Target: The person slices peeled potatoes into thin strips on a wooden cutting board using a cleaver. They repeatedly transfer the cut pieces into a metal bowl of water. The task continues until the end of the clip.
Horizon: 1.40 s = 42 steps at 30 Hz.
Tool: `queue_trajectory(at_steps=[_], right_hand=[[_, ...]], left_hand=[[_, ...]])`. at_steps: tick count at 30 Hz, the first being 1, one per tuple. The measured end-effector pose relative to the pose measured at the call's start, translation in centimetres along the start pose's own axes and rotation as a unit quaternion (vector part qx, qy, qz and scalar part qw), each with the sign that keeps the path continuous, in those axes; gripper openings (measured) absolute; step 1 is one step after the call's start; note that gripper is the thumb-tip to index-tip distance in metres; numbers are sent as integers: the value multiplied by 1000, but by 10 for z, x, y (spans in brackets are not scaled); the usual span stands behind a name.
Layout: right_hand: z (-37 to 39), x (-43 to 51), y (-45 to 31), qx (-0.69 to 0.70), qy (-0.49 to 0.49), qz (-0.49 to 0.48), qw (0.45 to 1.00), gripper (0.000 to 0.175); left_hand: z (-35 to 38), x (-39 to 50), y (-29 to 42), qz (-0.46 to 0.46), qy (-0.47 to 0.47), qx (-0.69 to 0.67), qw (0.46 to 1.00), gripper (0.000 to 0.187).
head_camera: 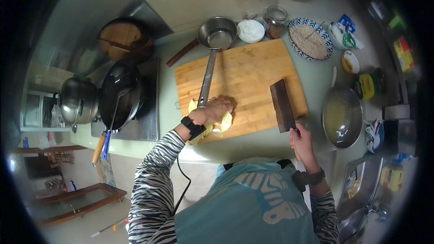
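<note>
My left hand [215, 109] lies palm down over pale yellow slices [225, 122], probably potato, at the near left of a wooden cutting board [251, 71]. Its fingertips are blurred, so whether they grip the slices is unclear. In my right hand [302, 140] is the handle of a cleaver [283, 106]. The dark, broad blade points away from me above the board's right edge, apart from the slices. A steel saucepan [217, 34] stands beyond the board. Its long handle reaches over the board, and the end overlaps my left wrist in view.
Left is a black wok [120, 91] with wooden and blue handles near it, beside a steel pot [78, 100]. Behind the board are a bowl of white powder [251, 31] and a glass jar [275, 22]. A patterned bowl [310, 42] and a steel basin [342, 118] stand right.
</note>
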State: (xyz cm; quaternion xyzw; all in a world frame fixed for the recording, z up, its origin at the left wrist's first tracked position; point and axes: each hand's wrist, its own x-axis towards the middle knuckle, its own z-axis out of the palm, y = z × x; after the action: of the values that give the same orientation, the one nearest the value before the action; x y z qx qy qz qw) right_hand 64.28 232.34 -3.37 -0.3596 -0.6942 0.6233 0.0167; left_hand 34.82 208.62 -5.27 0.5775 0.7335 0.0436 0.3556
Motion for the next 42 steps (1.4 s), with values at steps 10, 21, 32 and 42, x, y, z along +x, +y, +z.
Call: queue_trajectory(at_steps=[10, 21, 32, 42], right_hand=[[-6, 3, -2, 2, -4, 21, 1000, 17], [-22, 25, -12, -227, -8, -13, 974, 36], [-13, 26, -40, -340, -40, -124, 931, 25], [-29, 36, -28, -300, -26, -156, 941, 21]], left_hand=[[-8, 13, 17, 8, 93, -208, 974, 36], [20, 94, 68, -45, 367, -189, 910, 46], [84, 102, 122, -216, 516, -193, 806, 87], [65, 121, 146, -301, 453, -21, 839, 73]])
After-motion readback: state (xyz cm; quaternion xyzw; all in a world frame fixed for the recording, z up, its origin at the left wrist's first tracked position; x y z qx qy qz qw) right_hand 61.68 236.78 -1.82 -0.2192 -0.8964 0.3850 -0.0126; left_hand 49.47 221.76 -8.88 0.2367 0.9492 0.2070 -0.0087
